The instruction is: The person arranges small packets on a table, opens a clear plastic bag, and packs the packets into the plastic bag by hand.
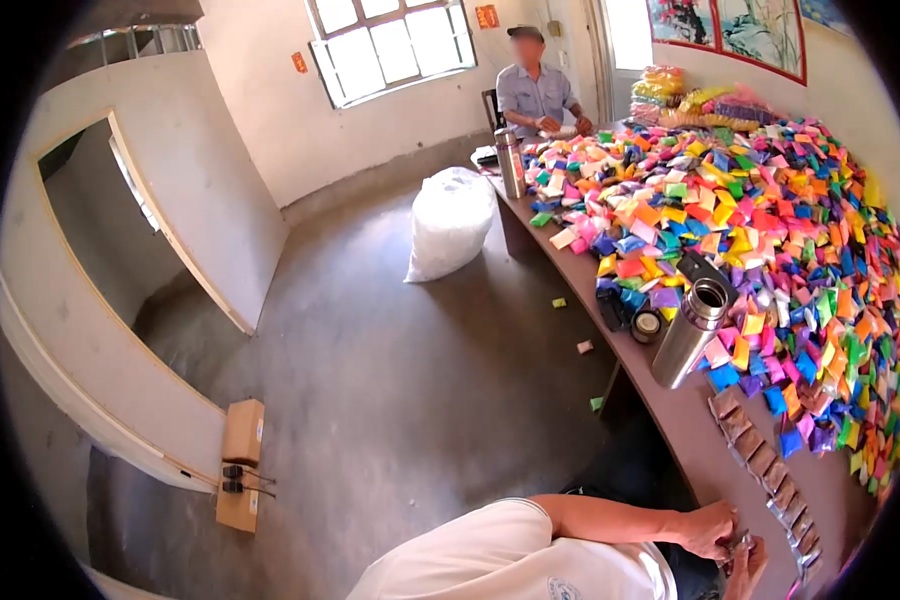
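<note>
My left hand [710,530] is at the table's near edge, its fingers bent together. Just below it my right hand [746,568] is held close, also with fingers pinched. Between the fingertips is something small and greyish, too small to name. Right beside my hands, a row of brown packets [767,468] runs along the table [685,420]. Beyond the row lies a big heap of small colourful packets [750,230]. An open steel flask [688,335] stands near the edge, with a round lid [646,324] next to it.
Across the table sits another person [538,95], hands on the tabletop near a second flask [510,165]. A white sack [450,225] is on the floor, with a few dropped packets [584,347]. Cardboard boxes [243,432] stand by the left wall. Stacked bags [710,105] lie at the back.
</note>
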`<state>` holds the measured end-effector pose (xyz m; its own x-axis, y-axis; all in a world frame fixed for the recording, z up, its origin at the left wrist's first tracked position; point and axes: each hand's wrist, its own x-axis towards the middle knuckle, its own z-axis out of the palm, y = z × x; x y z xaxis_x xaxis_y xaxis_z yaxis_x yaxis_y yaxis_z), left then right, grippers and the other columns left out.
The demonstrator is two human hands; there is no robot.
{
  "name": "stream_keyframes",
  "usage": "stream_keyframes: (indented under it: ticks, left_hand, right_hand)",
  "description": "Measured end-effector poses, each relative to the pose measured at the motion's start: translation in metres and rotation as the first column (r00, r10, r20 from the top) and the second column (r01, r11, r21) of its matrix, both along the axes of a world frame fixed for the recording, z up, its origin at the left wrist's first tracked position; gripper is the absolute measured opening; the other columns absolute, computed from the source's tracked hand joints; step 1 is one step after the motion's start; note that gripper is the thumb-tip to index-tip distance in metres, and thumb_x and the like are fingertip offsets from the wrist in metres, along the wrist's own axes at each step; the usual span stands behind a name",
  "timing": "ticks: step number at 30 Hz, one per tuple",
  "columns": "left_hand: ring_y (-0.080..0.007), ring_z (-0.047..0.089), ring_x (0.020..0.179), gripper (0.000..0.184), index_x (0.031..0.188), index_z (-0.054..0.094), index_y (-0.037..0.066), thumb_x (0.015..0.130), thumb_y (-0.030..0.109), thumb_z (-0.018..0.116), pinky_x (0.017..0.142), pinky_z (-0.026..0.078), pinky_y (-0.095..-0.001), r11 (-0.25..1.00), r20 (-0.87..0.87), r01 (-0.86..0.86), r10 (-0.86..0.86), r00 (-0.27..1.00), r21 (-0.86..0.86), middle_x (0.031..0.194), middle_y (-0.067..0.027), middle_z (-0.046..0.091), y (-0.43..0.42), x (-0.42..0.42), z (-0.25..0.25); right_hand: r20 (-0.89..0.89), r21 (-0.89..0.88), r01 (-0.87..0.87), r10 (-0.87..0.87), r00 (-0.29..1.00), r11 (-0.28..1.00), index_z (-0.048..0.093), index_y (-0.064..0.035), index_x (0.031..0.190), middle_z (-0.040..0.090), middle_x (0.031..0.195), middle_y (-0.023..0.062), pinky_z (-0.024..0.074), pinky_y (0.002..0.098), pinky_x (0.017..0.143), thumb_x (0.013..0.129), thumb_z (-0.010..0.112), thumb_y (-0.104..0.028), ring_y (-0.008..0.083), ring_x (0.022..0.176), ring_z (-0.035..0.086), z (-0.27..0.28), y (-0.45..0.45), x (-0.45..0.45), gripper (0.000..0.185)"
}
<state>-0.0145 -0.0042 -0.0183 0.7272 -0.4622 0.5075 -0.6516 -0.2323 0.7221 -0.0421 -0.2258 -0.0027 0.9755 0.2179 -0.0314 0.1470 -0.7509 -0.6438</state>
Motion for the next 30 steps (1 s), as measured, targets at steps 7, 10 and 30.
stream_keyframes:
  ticks: [7, 10, 30]
  left_hand:
    - [-0.0349, 0.054, 0.067, 0.034, 0.053, 0.06, 0.002, 0.067, 0.03, 0.072, 0.074, 0.041, -0.0458, 0.993, 0.11, -0.091, 0.099, 0.989, -0.081, 0.062, -0.0165, 0.058, -0.011, 0.004, -0.017]
    - [-0.0346, 0.054, 0.068, 0.035, 0.053, 0.06, 0.001, 0.066, 0.031, 0.073, 0.077, 0.041, -0.0453, 0.997, 0.08, -0.068, 0.071, 0.994, -0.029, 0.061, -0.0167, 0.058, -0.012, 0.006, -0.017]
    - [-0.0367, 0.057, 0.075, 0.031, 0.055, 0.062, 0.0, 0.072, 0.026, 0.068, 0.08, 0.042, -0.046, 0.994, 0.029, -0.108, 0.108, 0.994, 0.0, 0.061, -0.0173, 0.058, -0.005, -0.003, 0.004]
  right_hand:
    - [-0.154, 0.274, 0.06, -0.018, 0.988, 0.96, 0.053, 0.0033, 0.128, 0.066, 0.112, 0.0133, 0.0548, 0.0286, 0.08, 0.097, 0.057, -0.029, 0.018, 0.093, 0.066, 0.031, 0.025, -0.01, 0.045]
    - [-0.138, 0.474, 0.109, -0.049, 0.989, 0.874, 0.056, 0.0057, 0.123, 0.069, 0.105, 0.0131, 0.0544, 0.0266, 0.074, 0.096, 0.059, -0.031, 0.0166, 0.088, 0.067, 0.023, 0.029, -0.011, 0.046]
    - [-0.232, 0.379, 0.238, -0.157, 0.96, 0.894, 0.066, -0.0027, 0.097, 0.071, 0.094, 0.0096, 0.0523, 0.0315, 0.068, 0.091, 0.061, -0.029, 0.019, 0.083, 0.066, 0.062, 0.051, -0.006, 0.028]
